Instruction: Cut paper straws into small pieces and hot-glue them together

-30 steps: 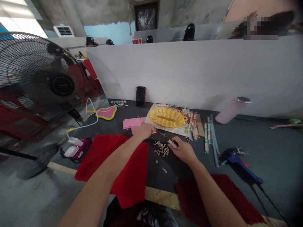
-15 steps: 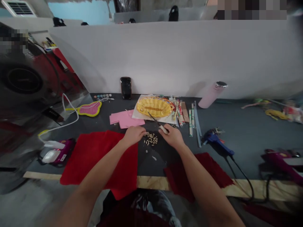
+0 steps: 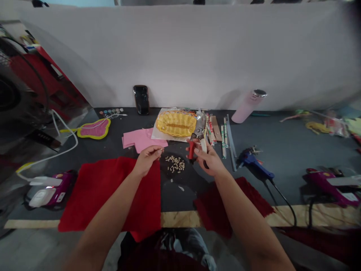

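Note:
My left hand (image 3: 149, 158) pinches a tiny pale piece at its fingertips, above the edge of the red cloth (image 3: 113, 188). Wrapped in my right hand (image 3: 210, 160) is a cutting tool with red and white handles (image 3: 191, 149), which looks like pliers or a cutter. Between and below the hands lies a loose pile of small pale pieces (image 3: 175, 164) on the dark table. Behind them a yellow woven basket (image 3: 177, 124) sits on white paper, beside pink paper (image 3: 141, 138).
A pink bottle (image 3: 248, 107) and phone (image 3: 141, 99) stand at the back wall. Wrapped sticks (image 3: 223, 141) lie right of the basket. A blue glue gun (image 3: 256, 165), dark red cloth (image 3: 245, 195) and purple device (image 3: 58, 188) rest farther out.
The view has tilted down and shifted right. My hands have moved apart, and the tool in my right hand has turned, its red handle now showing.

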The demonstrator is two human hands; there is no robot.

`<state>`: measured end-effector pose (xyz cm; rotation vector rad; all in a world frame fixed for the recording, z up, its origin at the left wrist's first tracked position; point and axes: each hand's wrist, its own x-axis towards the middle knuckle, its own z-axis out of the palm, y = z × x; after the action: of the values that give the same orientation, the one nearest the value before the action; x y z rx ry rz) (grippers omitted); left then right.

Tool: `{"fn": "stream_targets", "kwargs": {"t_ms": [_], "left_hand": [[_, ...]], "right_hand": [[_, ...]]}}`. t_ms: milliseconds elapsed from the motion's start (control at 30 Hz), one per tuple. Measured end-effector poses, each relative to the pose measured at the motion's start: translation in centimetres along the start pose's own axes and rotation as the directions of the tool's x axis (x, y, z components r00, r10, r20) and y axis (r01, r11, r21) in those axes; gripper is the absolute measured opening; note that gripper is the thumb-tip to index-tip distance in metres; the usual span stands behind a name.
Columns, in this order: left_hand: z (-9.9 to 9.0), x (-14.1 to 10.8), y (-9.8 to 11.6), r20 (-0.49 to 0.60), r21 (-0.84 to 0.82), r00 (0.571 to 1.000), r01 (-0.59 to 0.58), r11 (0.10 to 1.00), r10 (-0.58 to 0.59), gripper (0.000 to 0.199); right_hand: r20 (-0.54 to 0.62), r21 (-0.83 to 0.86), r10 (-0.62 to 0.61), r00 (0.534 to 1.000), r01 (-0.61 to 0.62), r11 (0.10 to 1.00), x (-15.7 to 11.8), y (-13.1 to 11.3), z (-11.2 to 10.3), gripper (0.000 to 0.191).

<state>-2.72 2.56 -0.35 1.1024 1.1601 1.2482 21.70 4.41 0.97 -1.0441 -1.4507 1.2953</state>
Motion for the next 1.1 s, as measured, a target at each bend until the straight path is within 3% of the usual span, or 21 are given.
{"fn": "stream_targets", "kwargs": {"t_ms": [100, 200, 300, 433, 767, 1000, 1100], "left_hand": [[-0.2, 0.0, 0.2, -0.021, -0.027, 0.999, 0.024, 0.999, -0.024, 0.03], [-0.2, -0.1, 0.5, -0.029, -0.086, 0.997, 0.069, 0.994, -0.072, 0.03], [-0.1, -0.2, 0.8, -0.025, -0.153, 0.994, 0.098, 0.983, -0.103, 0.029], [0.1, -0.4, 1.0, 0.021, -0.206, 0.992, 0.122, 0.971, -0.121, 0.025], [0.2, -0.2, 0.9, 0.023, -0.301, 0.982, 0.185, 0.935, -0.187, 0.027], [-0.3, -0.1, 0.4, 0.048, -0.301, 0.979, 0.201, 0.932, -0.196, 0.027], [-0.3, -0.2, 0.3, 0.049, -0.295, 0.978, 0.208, 0.933, -0.203, 0.025]], "right_hand": [[-0.033, -0.345, -0.151, 0.988, 0.131, 0.929, 0.0, -0.2, -0.4, 0.032], [0.09, -0.671, -0.252, 0.964, 0.245, 0.7, 0.3, -0.2, -0.9, 0.023], [0.227, -0.825, -0.202, 0.953, 0.298, 0.481, 0.5, 0.4, -1.3, 0.021], [0.273, -0.889, -0.156, 0.949, 0.311, 0.336, 0.7, 1.7, -1.9, 0.03], [0.22, -0.943, -0.14, 0.966, 0.247, 0.223, 1.1, 2.9, -2.6, 0.036], [0.181, -0.93, -0.224, 0.958, 0.241, 0.279, 0.8, 2.5, -2.2, 0.027], [0.237, -0.865, -0.33, 0.914, 0.353, 0.356, 0.6, 1.4, -1.1, 0.019]]}}
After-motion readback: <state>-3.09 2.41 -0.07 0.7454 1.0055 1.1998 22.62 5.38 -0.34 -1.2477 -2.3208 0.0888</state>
